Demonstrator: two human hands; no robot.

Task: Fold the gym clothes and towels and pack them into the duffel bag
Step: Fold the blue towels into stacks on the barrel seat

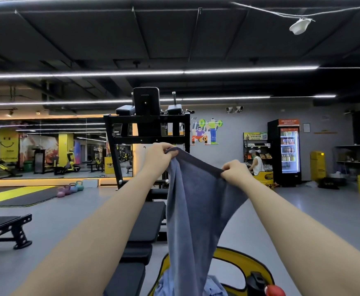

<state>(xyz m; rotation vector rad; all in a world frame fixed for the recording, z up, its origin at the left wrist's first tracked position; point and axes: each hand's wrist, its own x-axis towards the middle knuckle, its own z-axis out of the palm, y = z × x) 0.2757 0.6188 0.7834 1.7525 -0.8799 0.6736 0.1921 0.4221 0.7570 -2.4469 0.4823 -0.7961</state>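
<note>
Bag (242, 260) first: yellow with black trim, open, sitting directly below the towel (193, 201) at the bottom edge of my view. Light blue fabric (166, 284) is bunched inside it; I can't tell which garment. A black bottle with a red cap (266, 286) stands at the bag's right side, just right of the towel's lower end; whether it is in the bag or beside it I can't say.

Both arms are stretched forward and up. Left hand (159, 158) pinches the towel's top left corner, right hand (235, 170) pinches the top right corner, fingers curled round the hem on each. Left sits higher than right, so the top edge slopes down to the right and sags between them.

Towel is grey-blue, soft matte terry, with a darker band along the top hem. It hangs in long vertical folds, narrowing downward, lower end reaching the bag opening.

Black padded bench (143, 223) runs left of the towel, a black rack (148, 129) behind it.
</note>
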